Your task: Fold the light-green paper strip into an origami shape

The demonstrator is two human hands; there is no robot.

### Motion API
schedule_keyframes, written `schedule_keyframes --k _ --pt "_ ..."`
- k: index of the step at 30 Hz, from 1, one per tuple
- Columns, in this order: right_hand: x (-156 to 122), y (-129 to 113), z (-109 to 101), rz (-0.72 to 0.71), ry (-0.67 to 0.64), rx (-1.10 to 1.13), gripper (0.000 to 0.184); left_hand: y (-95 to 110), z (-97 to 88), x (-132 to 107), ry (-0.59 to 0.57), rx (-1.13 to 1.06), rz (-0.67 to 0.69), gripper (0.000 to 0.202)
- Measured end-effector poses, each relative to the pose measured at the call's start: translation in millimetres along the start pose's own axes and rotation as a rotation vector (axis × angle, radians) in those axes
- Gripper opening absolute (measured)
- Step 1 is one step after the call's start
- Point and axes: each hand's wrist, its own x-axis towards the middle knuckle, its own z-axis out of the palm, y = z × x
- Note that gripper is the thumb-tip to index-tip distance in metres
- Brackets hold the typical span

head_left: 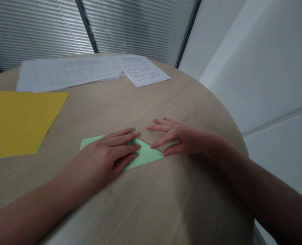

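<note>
A light green sheet of paper [148, 153], with a slanted edge running to a point at its right, lies flat on the table. My left hand [107, 149] rests flat across its middle, fingers stretched out to the right and covering much of it. Close to the paper's right tip is my right hand [175, 136], its fingers spread. The thumb and index finger of that hand are at the slanted edge; whether they touch it I cannot tell. Nothing shows between its fingers.
The round wooden table [145, 211] curves away on the right, near a white wall [268, 68]. Yellow paper [18, 122] lies at the left. Printed white sheets [71, 73] and another printed page [143, 69] lie at the back, before window blinds [33, 30].
</note>
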Motion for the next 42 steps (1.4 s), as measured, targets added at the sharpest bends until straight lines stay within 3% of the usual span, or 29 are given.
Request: schedule_keyframes --k 31,42 --pt "0.0 -2.7 -0.3 -0.007 -0.002 0.014 0.037 -0.6 2.7 -2.5 0.024 0.060 0.009 0.030" --pt "-4.0 1.6 5.0 -0.021 0.038 0.036 0.046 1.2 1.9 -1.9 0.019 -0.003 -0.009 0.026"
